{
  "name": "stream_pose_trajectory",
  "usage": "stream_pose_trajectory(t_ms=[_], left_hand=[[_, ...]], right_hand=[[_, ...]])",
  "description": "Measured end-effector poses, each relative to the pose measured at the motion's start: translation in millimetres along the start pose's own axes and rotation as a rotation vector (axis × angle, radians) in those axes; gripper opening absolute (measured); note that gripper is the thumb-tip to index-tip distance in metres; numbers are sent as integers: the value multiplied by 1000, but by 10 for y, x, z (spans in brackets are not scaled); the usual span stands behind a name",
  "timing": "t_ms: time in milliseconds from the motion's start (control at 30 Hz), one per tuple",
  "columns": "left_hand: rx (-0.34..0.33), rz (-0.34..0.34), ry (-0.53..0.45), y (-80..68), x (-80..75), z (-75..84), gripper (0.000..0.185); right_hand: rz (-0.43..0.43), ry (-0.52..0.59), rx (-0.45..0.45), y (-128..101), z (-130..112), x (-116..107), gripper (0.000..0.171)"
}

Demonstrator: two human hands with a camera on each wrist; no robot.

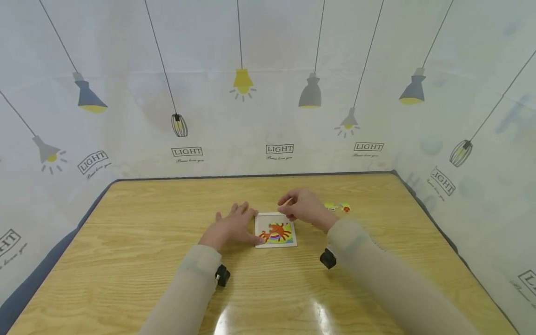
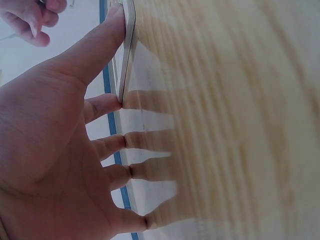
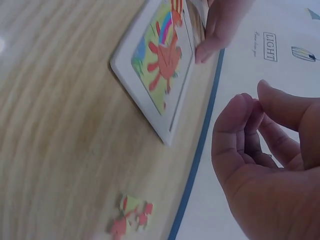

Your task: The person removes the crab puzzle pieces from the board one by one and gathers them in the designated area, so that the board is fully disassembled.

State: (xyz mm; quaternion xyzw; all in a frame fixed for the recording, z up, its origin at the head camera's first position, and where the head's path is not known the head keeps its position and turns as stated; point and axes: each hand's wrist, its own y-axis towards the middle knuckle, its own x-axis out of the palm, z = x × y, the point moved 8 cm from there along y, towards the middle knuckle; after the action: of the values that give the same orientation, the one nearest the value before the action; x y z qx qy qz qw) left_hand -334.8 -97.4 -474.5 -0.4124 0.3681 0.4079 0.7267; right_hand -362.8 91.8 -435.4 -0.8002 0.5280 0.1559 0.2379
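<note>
A white-framed picture puzzle (image 1: pixel 276 230) lies on the table, its lower part filled with a red animal on yellow-green and its upper part bare. My left hand (image 1: pixel 232 228) is spread at its left side. The thumb (image 2: pixel 100 45) lies along the frame edge and the index fingertip is at a frame corner, while the other fingertips rest on the table. Above the puzzle's upper right corner is my right hand (image 1: pixel 307 208), fingers loosely curled and thumb near the index finger. No piece shows between its fingertips (image 3: pixel 240 106).
Several loose puzzle pieces (image 3: pixel 131 212) lie on the wooden table (image 1: pixel 138 232), right of the frame and behind my right wrist in the head view. A pale printed cloth (image 1: pixel 268 116) with lamp drawings stands around the table's back and sides.
</note>
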Motion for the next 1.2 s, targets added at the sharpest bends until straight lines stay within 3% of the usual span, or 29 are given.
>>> stream_pose_trajectory(t_ms=[400,1200], left_hand=[[-2,-4,-17,15,18,-16,92],[-9,-3,-11,19,28,-23,93]], right_hand=[[-17,19,38,61,152,270,34],[-85,-78,77,41,291,365,25]])
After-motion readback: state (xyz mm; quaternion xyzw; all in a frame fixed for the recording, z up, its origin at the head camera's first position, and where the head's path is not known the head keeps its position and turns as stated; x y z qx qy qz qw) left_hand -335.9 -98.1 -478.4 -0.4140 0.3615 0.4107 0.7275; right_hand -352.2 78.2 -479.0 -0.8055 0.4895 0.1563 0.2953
